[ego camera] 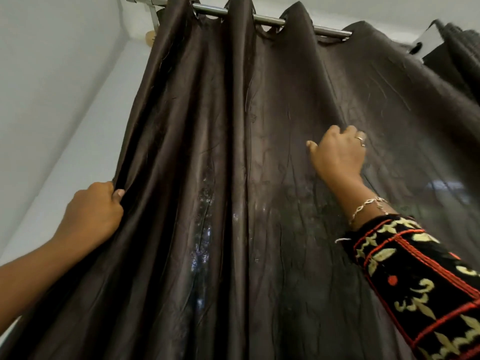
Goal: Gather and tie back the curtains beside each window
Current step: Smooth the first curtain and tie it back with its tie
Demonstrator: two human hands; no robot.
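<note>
Head view: gathering barely begun. Left hand (93, 211) pinches the outer edge of the dark brown satin eyelet curtain (220, 120); right hand (337, 154) hooks curled fingers on a fold. Curtain hangs spread btwn and beyond both hands. Next, prob.: bunch folds leftward. Chrome metal rod (270, 21) overhead; eyelets may drag. No tie-back seen.

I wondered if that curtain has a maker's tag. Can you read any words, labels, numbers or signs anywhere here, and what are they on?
None: no readable text in this view.
The dark curtain and the metal rod show no label.
The embroidered sleeve carries only ornamental motifs, not letters.
The white object at the upper right is too blurred to tell if it bears any marking.
</note>
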